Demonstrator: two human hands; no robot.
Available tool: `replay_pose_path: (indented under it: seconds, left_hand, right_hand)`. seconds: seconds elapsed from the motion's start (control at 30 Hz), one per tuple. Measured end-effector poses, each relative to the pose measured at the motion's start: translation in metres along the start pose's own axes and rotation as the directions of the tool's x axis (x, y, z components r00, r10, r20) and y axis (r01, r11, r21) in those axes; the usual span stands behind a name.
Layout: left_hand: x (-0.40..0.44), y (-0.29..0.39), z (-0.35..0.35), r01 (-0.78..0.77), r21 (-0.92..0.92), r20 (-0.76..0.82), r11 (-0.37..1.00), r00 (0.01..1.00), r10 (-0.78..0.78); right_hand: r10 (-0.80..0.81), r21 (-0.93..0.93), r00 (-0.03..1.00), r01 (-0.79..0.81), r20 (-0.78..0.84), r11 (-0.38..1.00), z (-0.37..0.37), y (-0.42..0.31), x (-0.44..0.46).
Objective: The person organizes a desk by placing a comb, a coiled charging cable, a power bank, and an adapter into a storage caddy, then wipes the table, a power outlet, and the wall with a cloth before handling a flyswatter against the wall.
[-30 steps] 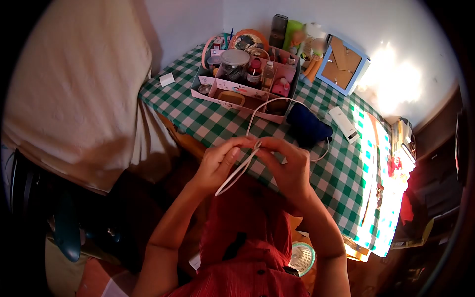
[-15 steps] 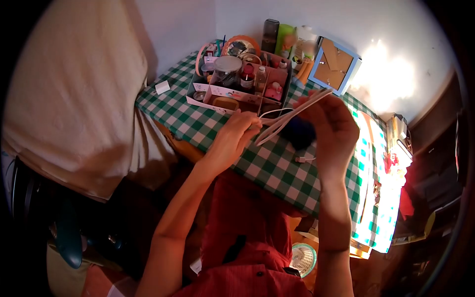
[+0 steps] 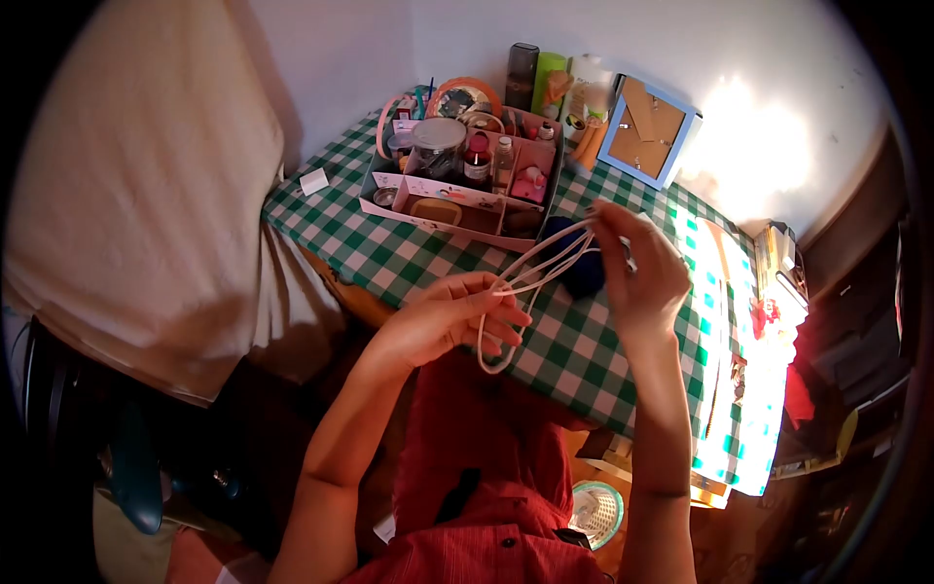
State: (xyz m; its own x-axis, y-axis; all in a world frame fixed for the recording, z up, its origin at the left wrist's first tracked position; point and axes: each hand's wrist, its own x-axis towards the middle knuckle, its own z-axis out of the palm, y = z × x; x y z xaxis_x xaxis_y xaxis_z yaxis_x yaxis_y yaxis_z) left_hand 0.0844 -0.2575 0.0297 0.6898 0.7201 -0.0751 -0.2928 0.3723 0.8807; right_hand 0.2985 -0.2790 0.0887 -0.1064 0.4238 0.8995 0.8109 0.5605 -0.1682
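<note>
White Cable Held Between Two Hands

On the far left of the checkered tablecloth [image 3: 381,259], a small white block [image 3: 313,182] lies apart from everything else. To its right stands the pink organizer [image 3: 455,225], with jars and bottles in its compartments; it is beyond my hands, and neither touches it.

My left hand [image 3: 455,313] is partly closed. Thumb and index finger pinch the white cable [image 3: 531,286]; the other fingers are loosely curled beneath it. The cable lies to the right of this hand, above the near part of the tablecloth. Its long axis runs obliquely, from my left fingertips up and away to the right, in several roughly parallel strands. One loop hangs below my left fingers (the left hand is the nearer to it).

Behind the strands, a dark blue item [image 3: 584,280] rests on the cloth, partly hidden.

My right hand [image 3: 642,271] is raised higher, at the far end of the strands. Its thumb and fingertips are drawn together on them; blur conceals the exact contact. The blue frame [image 3: 650,136] stands beyond, well apart.
</note>
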Motion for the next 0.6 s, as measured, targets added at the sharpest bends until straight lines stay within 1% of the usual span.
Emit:
replay_pose_path:
  seconds: [0.03,0.1,0.13,0.17,0.2,0.23,0.27,0.3,0.33,0.37,0.4,0.43,0.47,0.5,0.53,0.57,0.6]
  left_hand:
    - [-0.003,-0.004,-0.003,0.0,0.001,-0.003,1.0,1.0,0.0]
    - [-0.007,-0.013,-0.01,0.077,-0.197,0.058,0.977,0.996,-0.067]
    - [-0.009,-0.015,-0.01,0.077,-0.197,0.056,0.977,0.996,-0.067]
    - [-0.011,-0.017,-0.009,0.08,-0.296,0.054,0.952,0.996,-0.067]
    - [-0.013,-0.018,-0.009,0.081,-0.395,0.049,0.915,0.997,-0.066]
    - [-0.014,-0.02,-0.011,0.08,-0.396,0.048,0.915,0.997,-0.066]
    - [-0.015,-0.023,-0.014,0.081,-0.49,0.096,0.868,0.995,-0.039]
    - [-0.015,-0.025,-0.017,0.087,-0.577,0.141,0.812,0.99,-0.006]
    - [-0.016,-0.026,-0.02,0.086,-0.578,0.141,0.811,0.99,-0.005]
    - [-0.018,-0.028,-0.025,0.024,-0.517,0.098,0.855,0.995,0.031]
    - [-0.019,-0.028,-0.027,-0.036,-0.451,0.059,0.892,0.996,0.07]
    - [-0.02,-0.028,-0.027,-0.037,-0.451,0.058,0.892,0.996,0.07]
    - [-0.02,-0.026,-0.027,-0.111,-0.442,-0.038,0.89,0.994,0.105]
    - [-0.021,-0.026,-0.027,-0.185,-0.427,-0.134,0.885,0.981,0.14]
    - [-0.02,-0.026,-0.027,-0.187,-0.427,-0.136,0.885,0.981,0.141]
    - [-0.02,-0.026,-0.027,-0.276,-0.364,-0.222,0.89,0.953,0.205]
    - [-0.02,-0.027,-0.027,-0.358,-0.292,-0.301,0.887,0.914,0.27]
  right_hand:
    - [0.001,0.003,1.0,-0.001,0.0,1.0,0.003,0.002,-0.003]
    - [-0.231,-0.012,0.973,0.231,0.027,0.973,0.012,0.009,-0.011]
    - [-0.292,0.03,0.956,0.291,0.025,0.956,0.014,0.01,-0.014]
    - [-0.292,0.032,0.956,0.291,0.025,0.956,0.013,0.009,-0.015]
    - [-0.403,0.014,0.915,0.403,0.035,0.915,0.012,0.005,-0.015]
    - [-0.507,-0.006,0.861,0.508,0.046,0.861,0.01,0.003,-0.017]
    - [-0.507,-0.004,0.86,0.508,0.048,0.861,0.006,0.001,-0.02]
    - [-0.544,-0.028,0.835,0.548,0.082,0.836,0.002,0.0,-0.025]
    - [-0.579,-0.051,0.807,0.587,0.116,0.808,-0.001,-0.001,-0.028]
    - [-0.579,-0.05,0.807,0.587,0.116,0.808,0.0,0.0,-0.03]
    - [-0.59,0.023,0.804,0.59,0.079,0.807,0.003,0.002,-0.033]
    - [-0.597,0.095,0.801,0.592,0.041,0.801,0.006,0.003,-0.036]
    - [-0.597,0.096,0.801,0.592,0.042,0.8,0.009,0.004,-0.041]
    - [-0.567,0.167,0.82,0.55,0.075,0.818,0.012,0.004,-0.045]
    - [-0.537,0.236,0.836,0.503,0.111,0.831,0.016,0.004,-0.051]
    - [-0.538,0.238,0.836,0.503,0.11,0.831,0.023,0.004,-0.059]
    - [-0.448,0.292,0.882,0.394,0.146,0.871,0.032,0.005,-0.069]
